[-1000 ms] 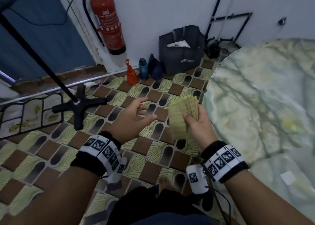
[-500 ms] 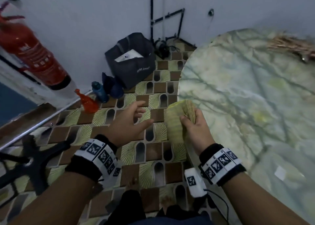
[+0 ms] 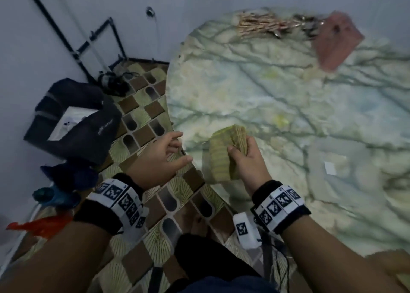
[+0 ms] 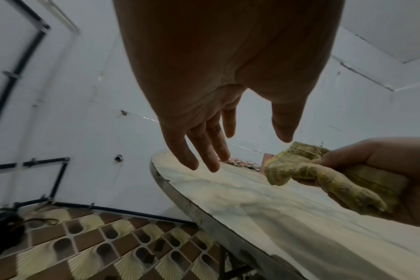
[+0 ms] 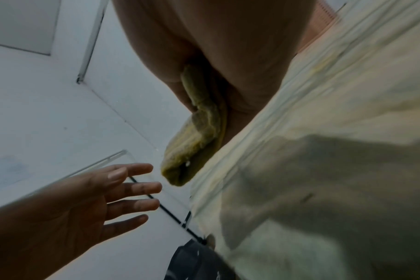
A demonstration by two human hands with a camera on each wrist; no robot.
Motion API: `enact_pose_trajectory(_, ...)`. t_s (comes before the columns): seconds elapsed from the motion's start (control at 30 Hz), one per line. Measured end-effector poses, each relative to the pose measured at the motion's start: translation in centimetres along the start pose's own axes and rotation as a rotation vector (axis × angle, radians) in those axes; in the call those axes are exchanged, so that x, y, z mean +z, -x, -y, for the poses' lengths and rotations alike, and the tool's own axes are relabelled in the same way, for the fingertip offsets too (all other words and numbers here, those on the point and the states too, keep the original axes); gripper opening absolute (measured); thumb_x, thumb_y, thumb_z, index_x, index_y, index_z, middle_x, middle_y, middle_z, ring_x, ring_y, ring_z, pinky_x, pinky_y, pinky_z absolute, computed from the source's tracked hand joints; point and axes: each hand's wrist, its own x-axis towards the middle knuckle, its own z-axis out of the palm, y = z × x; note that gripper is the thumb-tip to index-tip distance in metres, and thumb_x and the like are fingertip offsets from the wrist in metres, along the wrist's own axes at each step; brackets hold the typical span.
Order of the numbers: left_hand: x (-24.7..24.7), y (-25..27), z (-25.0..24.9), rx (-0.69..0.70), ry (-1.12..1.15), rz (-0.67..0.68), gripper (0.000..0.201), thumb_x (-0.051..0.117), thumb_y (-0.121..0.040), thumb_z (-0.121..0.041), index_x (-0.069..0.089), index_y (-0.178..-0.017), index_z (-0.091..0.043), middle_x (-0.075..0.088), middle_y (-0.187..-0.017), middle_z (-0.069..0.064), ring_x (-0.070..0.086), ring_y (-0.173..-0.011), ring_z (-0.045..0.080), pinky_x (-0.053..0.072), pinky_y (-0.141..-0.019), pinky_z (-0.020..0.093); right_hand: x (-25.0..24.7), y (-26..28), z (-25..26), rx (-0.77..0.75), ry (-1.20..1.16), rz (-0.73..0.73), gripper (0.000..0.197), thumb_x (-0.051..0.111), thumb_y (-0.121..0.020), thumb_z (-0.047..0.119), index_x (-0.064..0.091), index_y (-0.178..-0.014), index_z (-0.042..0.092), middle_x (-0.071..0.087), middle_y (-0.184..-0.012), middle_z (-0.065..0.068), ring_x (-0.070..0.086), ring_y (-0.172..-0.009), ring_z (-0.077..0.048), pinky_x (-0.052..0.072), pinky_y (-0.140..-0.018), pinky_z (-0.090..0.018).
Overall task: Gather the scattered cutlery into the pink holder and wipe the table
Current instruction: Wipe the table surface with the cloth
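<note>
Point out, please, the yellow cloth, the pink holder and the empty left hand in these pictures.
yellow cloth [image 3: 224, 153]: head view, on the folded face left of the gripping thumb.
pink holder [image 3: 336, 41]: head view, middle of its blurred pink body.
left hand [image 3: 155, 157]: head view, on the back of the hand.

Head view looks steeply down over both hands onto the worktop [image 3: 255, 93] edge and tiled floor [image 3: 142, 124]. Each wrist view sits low, close behind its palm, looking up; both share the yellow cloth [image 4: 300, 170].
</note>
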Motion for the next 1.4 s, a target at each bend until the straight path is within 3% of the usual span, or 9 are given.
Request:
enact_pose_trajectory(0.2, -0.6, -8.5, -1.4, 0.106, -0.116, 0.160, 0.077, 0.075, -0.082, -0.051, 0.043, -0.147, -0.026, 0.058, -0.125, -0.009, 0.056, -0.115, 0.006, 0.050, -0.102, 0.037, -1.4, -4.8, 0.1, -0.016, -0.046, -0.148, 0.023, 0.059, -0.101, 0.015, 0.056, -0.111, 0.035, 0.068, -0.113, 0.001, 0.066, -0.106, -0.018, 0.054, -0.098, -0.050)
enact_pose_trajectory(0.43, -1.0, -16.8, -3.9, 0.223, -0.200, 0.287, 0.073, 0.076, -0.085, -0.045, 0.043, -0.146, -0.024, 0.058, -0.129, -0.002, 0.056, -0.117, 0.009, 0.048, -0.103, 0.031, -1.6, -8.6, 1.2, 0.004, -0.097, -0.296, 0.021, 0.060, -0.100, 0.016, 0.056, -0.111, 0.033, 0.068, -0.113, 0.000, 0.067, -0.107, -0.018, 0.054, -0.099, -0.050)
enact_pose_trajectory(0.7, -0.3, -27.1, -6.6, 0.370, -0.270, 0.491, 0.071, 0.075, -0.085, -0.048, 0.044, -0.145, -0.029, 0.058, -0.130, -0.007, 0.056, -0.117, 0.008, 0.046, -0.103, 0.029, -2.3, -12.6, 2.8, 0.015, -0.166, -0.564, 0.018, 0.061, -0.099, 0.015, 0.057, -0.116, 0.021, 0.070, -0.109, -0.002, 0.067, -0.102, -0.019, 0.055, -0.095, -0.043)
enact_pose_trajectory(0.83, -0.3, -32.5, -7.5, 0.472, -0.330, 0.632, 0.070, 0.073, -0.086, -0.051, 0.043, -0.145, -0.030, 0.058, -0.130, -0.009, 0.056, -0.117, 0.007, 0.046, -0.104, 0.030, -2.5, -15.3, 4.0, 0.033, -0.162, -0.758, 0.022, 0.066, -0.093, 0.024, 0.057, -0.113, 0.023, 0.070, -0.107, -0.004, 0.068, -0.101, -0.023, 0.055, -0.095, -0.048)
enact_pose_trajectory(0.93, -0.2, -36.1, -8.3, 0.557, -0.400, 0.733, 0.071, 0.072, -0.087, -0.051, 0.041, -0.147, -0.030, 0.056, -0.131, -0.010, 0.054, -0.117, 0.007, 0.044, -0.098, 0.026, -3.7, -15.8, 4.7, 0.132, -0.076, -0.840, 0.027, 0.065, -0.096, 0.026, 0.056, -0.120, 0.021, 0.068, -0.109, -0.002, 0.066, -0.104, -0.022, 0.054, -0.096, -0.046)
enact_pose_trajectory(1.07, 0.8, -40.0, -9.2, 0.661, -0.566, 0.873, 0.074, 0.069, -0.089, -0.053, 0.036, -0.150, -0.028, 0.053, -0.140, -0.004, 0.052, -0.122, 0.011, 0.040, -0.094, 0.025, -4.2, -13.9, 3.6, 0.396, 0.126, -0.762, 0.031, 0.059, -0.101, 0.032, 0.052, -0.130, 0.024, 0.063, -0.120, 0.002, 0.059, -0.114, -0.022, 0.047, -0.104, -0.041)
enact_pose_trajectory(1.27, 2.3, -43.6, -9.3, 0.757, -0.659, 0.967, 0.076, 0.071, -0.087, -0.053, 0.037, -0.150, -0.027, 0.051, -0.144, 0.002, 0.051, -0.129, 0.016, 0.041, -0.100, 0.029, -3.1, -12.6, 1.4, 0.299, -0.226, -0.923, 0.026, 0.062, -0.099, 0.024, 0.062, -0.125, 0.019, 0.072, -0.116, -0.005, 0.068, -0.110, -0.025, 0.050, -0.103, -0.048)
enact_pose_trajectory(1.33, 2.6, -44.5, -9.5, 0.783, -0.694, 0.979, 0.077, 0.071, -0.087, -0.053, 0.037, -0.151, -0.026, 0.049, -0.145, 0.003, 0.049, -0.131, 0.017, 0.040, -0.103, 0.031, -3.3, -12.6, 1.3, 0.362, -0.064, -0.909, 0.032, 0.062, -0.099, 0.032, 0.058, -0.128, 0.019, 0.070, -0.117, -0.002, 0.066, -0.109, -0.024, 0.050, -0.102, -0.045)
enact_pose_trajectory(1.4, 2.9, -45.3, -9.8, 0.829, -0.755, 0.973, 0.080, 0.070, -0.087, -0.056, 0.035, -0.152, -0.025, 0.045, -0.149, 0.003, 0.044, -0.136, 0.019, 0.038, -0.108, 0.034, -3.5, -12.5, 0.8, 0.496, 0.375, -0.945, 0.049, 0.063, -0.096, 0.041, 0.049, -0.138, 0.019, 0.061, -0.124, -0.003, 0.058, -0.115, -0.025, 0.046, -0.101, -0.040)
